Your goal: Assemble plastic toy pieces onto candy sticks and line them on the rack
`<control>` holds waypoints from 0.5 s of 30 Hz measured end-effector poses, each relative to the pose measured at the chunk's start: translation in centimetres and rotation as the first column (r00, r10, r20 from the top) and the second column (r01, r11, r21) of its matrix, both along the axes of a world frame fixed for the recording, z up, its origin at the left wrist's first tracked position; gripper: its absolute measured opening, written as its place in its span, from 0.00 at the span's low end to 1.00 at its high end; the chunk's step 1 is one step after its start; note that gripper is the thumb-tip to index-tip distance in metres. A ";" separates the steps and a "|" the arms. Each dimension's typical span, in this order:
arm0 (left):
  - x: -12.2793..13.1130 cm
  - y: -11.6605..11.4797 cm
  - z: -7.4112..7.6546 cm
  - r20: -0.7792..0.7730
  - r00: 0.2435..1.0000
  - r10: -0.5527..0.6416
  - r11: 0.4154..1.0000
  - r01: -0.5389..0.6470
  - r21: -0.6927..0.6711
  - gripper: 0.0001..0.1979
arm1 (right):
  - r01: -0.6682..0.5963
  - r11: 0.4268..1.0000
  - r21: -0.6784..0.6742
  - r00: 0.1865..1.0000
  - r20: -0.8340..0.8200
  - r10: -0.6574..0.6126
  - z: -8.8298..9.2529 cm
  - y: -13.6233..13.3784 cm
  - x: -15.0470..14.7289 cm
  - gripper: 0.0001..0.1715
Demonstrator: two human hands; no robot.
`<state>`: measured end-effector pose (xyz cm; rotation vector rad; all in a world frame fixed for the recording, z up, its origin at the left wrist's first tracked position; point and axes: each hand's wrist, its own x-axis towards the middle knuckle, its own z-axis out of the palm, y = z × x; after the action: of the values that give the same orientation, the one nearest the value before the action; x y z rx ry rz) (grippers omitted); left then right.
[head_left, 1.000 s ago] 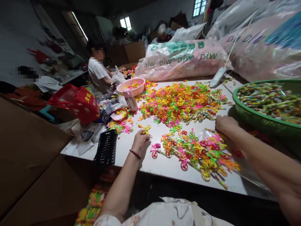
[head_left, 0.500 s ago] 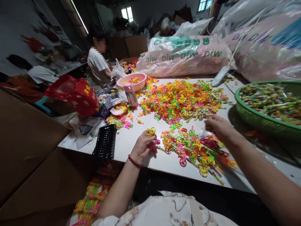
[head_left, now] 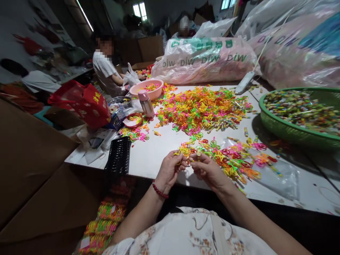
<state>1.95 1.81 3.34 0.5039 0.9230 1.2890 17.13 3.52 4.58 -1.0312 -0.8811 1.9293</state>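
My left hand [head_left: 170, 168], with a dark red bead bracelet at its wrist, is closed on a yellow plastic toy piece [head_left: 178, 154] with looped, ring-like parts. Close beside it, my right hand [head_left: 208, 170] pinches a small pale tube [head_left: 198, 156], partly hidden by the fingers. Both hands meet over the table's front edge. Just beyond and to their right lies a heap of bright plastic pieces joined to tubes [head_left: 233, 159]. A larger pile of loose plastic pieces [head_left: 199, 109] covers the table behind.
A green basket [head_left: 297, 124] of small tubes stands at right, near a clear plastic bag [head_left: 284, 180]. At left are a pink bowl [head_left: 159, 92], a flask [head_left: 146, 104], a black crate [head_left: 118, 156] and a red bag [head_left: 82, 102]. A person [head_left: 103, 71] sits beyond.
My right hand has come from the tubes at the pile's near right edge back to my left hand, and now pinches a small tube. The left hand still holds the yellow piece.
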 end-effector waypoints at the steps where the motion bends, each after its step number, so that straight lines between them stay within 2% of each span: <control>1: 0.1 -0.2 0.0 0.000 1.000 -0.012 1.000 0.012 -0.004 0.21 | 0.019 1.000 0.013 1.000 0.005 -0.019 0.0 -0.2 -0.1 0.24; 7: 0.9 -0.7 -0.8 -0.123 0.992 -0.011 1.000 0.014 0.026 0.18 | 0.000 0.989 0.148 0.997 0.078 -0.012 -1.3 -0.8 0.0 0.19; 15: 1.5 -1.2 -1.3 -0.163 0.983 -0.087 0.996 0.091 0.016 0.17 | -0.030 0.989 0.145 0.996 0.090 0.017 -2.7 -0.9 0.6 0.18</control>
<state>3.40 0.62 2.07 0.6697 1.0100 1.1915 17.69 2.61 1.92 -1.0287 -1.0722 1.8203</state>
